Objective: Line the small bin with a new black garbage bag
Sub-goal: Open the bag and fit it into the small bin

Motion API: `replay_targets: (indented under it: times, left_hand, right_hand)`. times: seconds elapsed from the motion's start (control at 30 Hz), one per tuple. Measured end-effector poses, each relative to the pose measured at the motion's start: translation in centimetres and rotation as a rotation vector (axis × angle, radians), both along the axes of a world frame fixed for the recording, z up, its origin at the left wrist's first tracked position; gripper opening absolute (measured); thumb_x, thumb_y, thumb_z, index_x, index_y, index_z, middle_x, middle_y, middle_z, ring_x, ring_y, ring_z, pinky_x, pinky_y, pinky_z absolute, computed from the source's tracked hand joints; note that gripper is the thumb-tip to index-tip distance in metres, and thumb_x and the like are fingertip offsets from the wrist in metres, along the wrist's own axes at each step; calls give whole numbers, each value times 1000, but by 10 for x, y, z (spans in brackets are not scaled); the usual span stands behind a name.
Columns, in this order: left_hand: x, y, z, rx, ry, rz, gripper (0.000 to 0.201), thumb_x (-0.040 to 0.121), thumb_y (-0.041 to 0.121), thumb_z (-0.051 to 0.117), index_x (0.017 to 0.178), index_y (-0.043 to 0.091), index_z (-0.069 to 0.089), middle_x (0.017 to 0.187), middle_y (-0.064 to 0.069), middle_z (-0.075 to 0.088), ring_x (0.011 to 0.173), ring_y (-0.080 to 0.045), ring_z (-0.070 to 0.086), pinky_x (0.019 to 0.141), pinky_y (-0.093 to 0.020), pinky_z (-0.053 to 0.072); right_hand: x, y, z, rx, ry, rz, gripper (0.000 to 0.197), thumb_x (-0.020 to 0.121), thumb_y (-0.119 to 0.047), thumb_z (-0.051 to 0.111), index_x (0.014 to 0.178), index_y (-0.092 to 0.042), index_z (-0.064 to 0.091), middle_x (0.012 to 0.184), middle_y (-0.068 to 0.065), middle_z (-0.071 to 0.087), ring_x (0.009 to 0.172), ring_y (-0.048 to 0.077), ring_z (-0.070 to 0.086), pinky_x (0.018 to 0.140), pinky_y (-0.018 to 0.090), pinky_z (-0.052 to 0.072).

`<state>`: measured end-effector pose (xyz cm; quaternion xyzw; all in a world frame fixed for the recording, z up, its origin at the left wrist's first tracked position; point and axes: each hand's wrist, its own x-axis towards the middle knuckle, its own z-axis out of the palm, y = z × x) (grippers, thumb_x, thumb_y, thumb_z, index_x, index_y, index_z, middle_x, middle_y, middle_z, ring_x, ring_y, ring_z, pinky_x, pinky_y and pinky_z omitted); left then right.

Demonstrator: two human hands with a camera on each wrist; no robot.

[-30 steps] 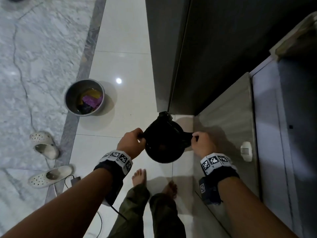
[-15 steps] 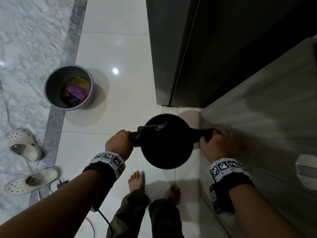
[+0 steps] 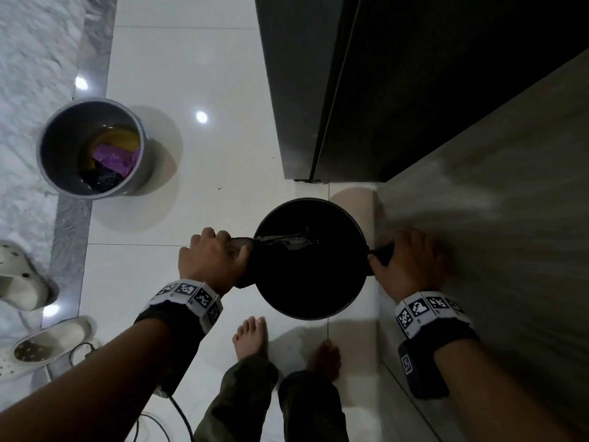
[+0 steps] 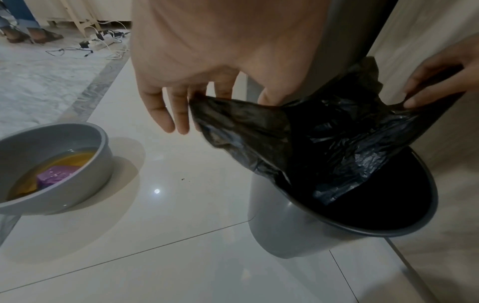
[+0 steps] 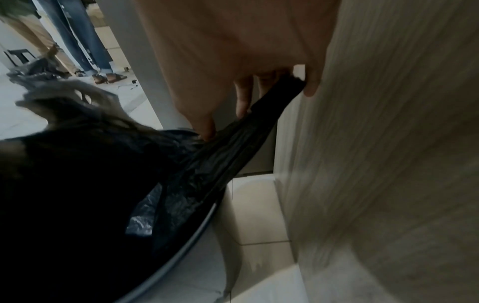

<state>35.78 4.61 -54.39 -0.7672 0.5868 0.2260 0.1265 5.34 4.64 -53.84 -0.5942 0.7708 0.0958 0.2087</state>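
Left hand [image 3: 213, 257] and right hand [image 3: 405, 262] each pinch one edge of the black garbage bag [image 4: 305, 141], stretched over the small bin [image 4: 298, 231] mouth.

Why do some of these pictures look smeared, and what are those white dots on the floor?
Head view: white dots are lamp glare on glossy tiles.
Right wrist view: motion blur smears the wall panel; the garbage bag stays dim.
Left wrist view: sharpest.

Glossy tiled floor [image 3: 223, 74]: small bin [image 4: 298, 231], grey bucket [image 3: 54, 161], white clogs [image 3: 47, 342], cables [image 4: 103, 41].
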Motion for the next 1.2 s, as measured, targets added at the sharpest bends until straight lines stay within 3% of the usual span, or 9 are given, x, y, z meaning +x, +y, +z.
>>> replay_targets:
  times: [0.23,0.37,0.43,0.53,0.63,0.73,0.93,1.07,1.2]
  left_hand:
    - [-5,11,-25,-35,151,-61,42,81,46,45,105,14,59,110,-12,62,105,-34,56,89,-43,38]
    - [-4,13,-35,8,277,-96,24,89,30,46,99,10,55,98,-15,61,87,-37,57,74,-39,39]
    - [-4,13,-36,38,332,-44,9,90,24,48,90,15,48,86,-7,56,80,-36,55,65,-36,36]
    - [-7,15,-29,75,404,-28,22,76,30,53,82,20,34,70,6,40,65,-27,45,59,-36,34]
    - [-7,6,-22,42,421,-91,41,61,42,55,88,16,42,77,3,41,64,-28,47,58,-39,43]
    - [1,-11,-25,14,329,-192,42,65,30,69,102,15,55,91,-3,46,66,-32,53,54,-35,42]
    - [3,-41,-38,-136,127,-437,53,73,43,41,115,18,61,90,-12,62,71,-36,60,61,-34,36]
    - [0,-48,-34,-58,18,-459,73,69,49,59,135,23,42,108,-9,55,96,-33,52,84,-42,33]
    - [-5,-46,-38,-40,-50,-427,87,68,46,64,144,21,29,118,-15,49,107,-36,45,95,-46,27]
  right_hand:
    - [-7,12,-22,-22,-200,149,15,83,-23,67,96,-16,65,98,8,67,92,31,60,76,36,43]
    - [-6,18,-26,-28,-309,170,4,85,-11,63,85,-15,65,86,4,66,78,25,59,63,29,37]
    - [-4,20,-28,-10,-330,147,9,85,-9,60,87,-17,65,89,1,66,75,17,51,64,27,34]
    - [-5,24,-29,61,-354,118,17,88,-6,53,92,-19,62,99,-1,64,76,14,47,65,27,35]
    - [-4,16,-32,66,-371,78,24,90,-3,49,95,-21,63,109,2,61,85,24,58,68,32,45]
    - [-3,1,-31,8,-356,76,32,88,2,50,103,-19,69,114,6,59,93,29,61,70,30,46]
    - [13,-29,-32,6,-268,62,30,93,-30,48,119,-23,62,124,6,57,109,30,56,90,39,45]
    - [18,-36,-27,62,-167,51,50,83,-59,51,122,-27,55,124,4,56,115,28,50,100,45,38]
    - [20,-38,-27,76,-150,77,58,79,-55,58,130,-30,47,126,6,52,119,30,47,101,45,34]
